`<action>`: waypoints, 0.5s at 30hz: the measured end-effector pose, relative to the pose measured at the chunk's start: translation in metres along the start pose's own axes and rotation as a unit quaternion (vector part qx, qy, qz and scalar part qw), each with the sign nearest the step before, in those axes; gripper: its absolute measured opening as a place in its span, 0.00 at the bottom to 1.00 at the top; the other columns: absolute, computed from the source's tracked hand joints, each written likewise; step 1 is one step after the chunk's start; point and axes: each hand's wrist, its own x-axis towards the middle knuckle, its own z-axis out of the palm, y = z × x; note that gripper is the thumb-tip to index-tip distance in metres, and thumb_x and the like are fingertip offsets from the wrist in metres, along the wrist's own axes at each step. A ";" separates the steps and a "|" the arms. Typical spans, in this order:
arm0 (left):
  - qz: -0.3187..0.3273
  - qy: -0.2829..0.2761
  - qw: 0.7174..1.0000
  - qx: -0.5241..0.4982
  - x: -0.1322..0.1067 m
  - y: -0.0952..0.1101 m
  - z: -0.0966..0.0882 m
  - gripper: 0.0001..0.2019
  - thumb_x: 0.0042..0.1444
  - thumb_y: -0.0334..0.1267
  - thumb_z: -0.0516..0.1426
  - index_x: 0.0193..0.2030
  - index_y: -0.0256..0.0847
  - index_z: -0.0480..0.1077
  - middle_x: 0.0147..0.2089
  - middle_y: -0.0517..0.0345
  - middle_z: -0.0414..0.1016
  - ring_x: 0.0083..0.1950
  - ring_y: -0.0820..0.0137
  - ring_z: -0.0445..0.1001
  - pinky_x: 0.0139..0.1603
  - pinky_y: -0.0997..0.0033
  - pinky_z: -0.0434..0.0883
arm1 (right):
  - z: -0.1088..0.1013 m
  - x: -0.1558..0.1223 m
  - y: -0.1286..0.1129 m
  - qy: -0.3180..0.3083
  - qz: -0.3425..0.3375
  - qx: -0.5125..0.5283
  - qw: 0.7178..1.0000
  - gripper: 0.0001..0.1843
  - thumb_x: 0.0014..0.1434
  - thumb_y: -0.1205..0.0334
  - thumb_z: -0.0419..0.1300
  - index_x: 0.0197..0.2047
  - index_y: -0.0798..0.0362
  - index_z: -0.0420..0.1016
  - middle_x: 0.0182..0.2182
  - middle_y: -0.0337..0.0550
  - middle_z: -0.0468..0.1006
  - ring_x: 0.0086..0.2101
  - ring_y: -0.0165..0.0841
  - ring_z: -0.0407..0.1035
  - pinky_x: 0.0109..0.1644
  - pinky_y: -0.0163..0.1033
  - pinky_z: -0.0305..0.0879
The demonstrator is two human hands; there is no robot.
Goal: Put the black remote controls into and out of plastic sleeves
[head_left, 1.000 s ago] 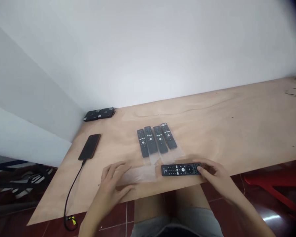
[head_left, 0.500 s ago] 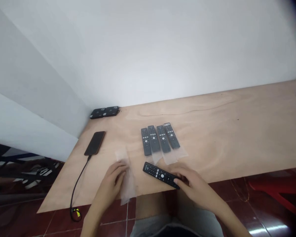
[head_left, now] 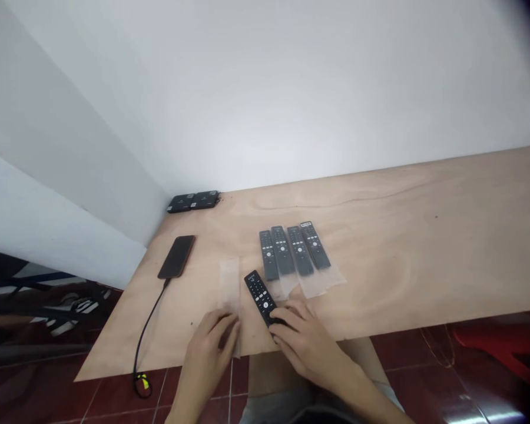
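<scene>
The right grip (head_left: 301, 338) clasps the black remote (head_left: 259, 294) by its near end; whether the curled left grip (head_left: 209, 338) pinches the clear sleeve (head_left: 229, 281), I can't tell.

The person's left hand (head_left: 212, 338) is at the near edge of the table (head_left: 388, 253), fingers bent, thumb close to the index finger. The right hand (head_left: 302, 335), apart from it at the same edge, points leftward, back up, fingers curled in a grip. Both bare forearms converge from beyond that edge.
</scene>
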 end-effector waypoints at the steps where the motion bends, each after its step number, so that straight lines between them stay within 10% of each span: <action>1: 0.000 0.001 1.000 0.004 0.001 -0.001 0.001 0.10 0.76 0.43 0.58 0.52 0.45 0.79 0.52 0.48 0.81 0.53 0.57 0.82 0.53 0.56 0.82 | 0.002 0.003 0.000 0.000 0.005 -0.012 1.000 0.12 0.76 0.68 0.60 0.58 0.47 0.79 0.61 0.46 0.80 0.62 0.48 0.67 0.67 0.56 0.66; 15: 0.016 0.019 0.999 0.022 0.074 -0.032 0.031 0.10 0.77 0.41 0.55 0.56 0.44 0.76 0.56 0.47 0.80 0.58 0.55 0.81 0.61 0.49 0.80 | 0.027 0.086 0.018 0.033 0.088 -0.144 0.985 0.20 0.78 0.64 0.57 0.69 0.44 0.75 0.72 0.45 0.75 0.67 0.54 0.64 0.63 0.61 0.62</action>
